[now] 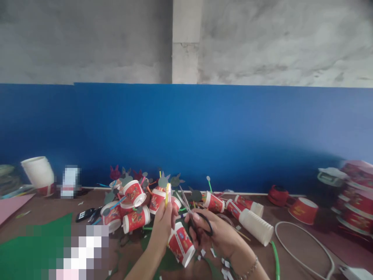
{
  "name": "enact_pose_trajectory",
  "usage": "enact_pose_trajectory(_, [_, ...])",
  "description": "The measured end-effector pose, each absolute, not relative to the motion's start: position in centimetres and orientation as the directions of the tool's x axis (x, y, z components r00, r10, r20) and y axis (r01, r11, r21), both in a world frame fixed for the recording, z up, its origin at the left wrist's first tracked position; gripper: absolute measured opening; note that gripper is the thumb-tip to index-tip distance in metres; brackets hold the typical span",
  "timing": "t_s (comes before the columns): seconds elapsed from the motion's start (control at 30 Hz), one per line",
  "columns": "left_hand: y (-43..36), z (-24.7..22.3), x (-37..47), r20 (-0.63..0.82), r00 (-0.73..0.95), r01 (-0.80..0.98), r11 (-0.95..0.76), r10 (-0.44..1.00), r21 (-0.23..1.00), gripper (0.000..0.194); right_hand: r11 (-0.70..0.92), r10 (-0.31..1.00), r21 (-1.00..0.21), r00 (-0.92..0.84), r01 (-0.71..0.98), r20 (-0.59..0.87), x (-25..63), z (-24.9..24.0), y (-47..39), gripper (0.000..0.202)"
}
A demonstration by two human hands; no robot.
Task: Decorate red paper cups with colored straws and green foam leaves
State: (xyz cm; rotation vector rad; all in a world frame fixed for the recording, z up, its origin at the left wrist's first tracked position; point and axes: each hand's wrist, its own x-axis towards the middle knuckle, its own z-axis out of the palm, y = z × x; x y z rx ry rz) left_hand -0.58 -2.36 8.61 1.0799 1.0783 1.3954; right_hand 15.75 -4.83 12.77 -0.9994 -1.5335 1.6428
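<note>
My left hand is closed around a slim yellow-and-white strip that stands upright between thumb and fingers; its exact kind is unclear. In my right hand are black-handled scissors, with fingers through the handles and the blades pointing up and slightly left, close beside the strip. Below and between both hands a red paper cup lies tilted, its white rim facing down right. Behind my left hand, several red cups lie heaped, with straws and grey paper animal shapes on them.
A stack of white-rimmed cups lies right of my hands, near a white cable loop. White paper scraps litter the brown table. Green paper and an upright cup stack are left. A blue panel rises behind.
</note>
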Motion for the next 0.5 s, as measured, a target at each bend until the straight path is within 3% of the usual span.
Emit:
enact_pose_trajectory(0.1, [-2.6, 8.8, -0.6, 0.106, -0.097, -0.134, -0.119, 0.99, 0.984, 0.042, -0.12, 0.863, -0.992, -0.498, -0.031, -0.089, 14.1, 13.2, -5.5, 0.045])
enact_pose_trajectory(0.4, [-3.1, 9.7, -0.4, 0.06, -0.135, -0.145, -0.079, 0.989, 0.986, 0.029, -0.135, 0.863, -0.99, -0.496, -0.04, -0.098, 13.2, 12.9, -5.7, 0.044])
enact_pose_trajectory(0.5, [-3.2, 9.8, -0.5, 0.058, -0.133, -0.134, -0.076, 0.989, 0.988, 0.035, -0.091, 0.878, -0.995, -0.475, -0.036, -0.063, 12.6, 12.8, -5.8, 0.045])
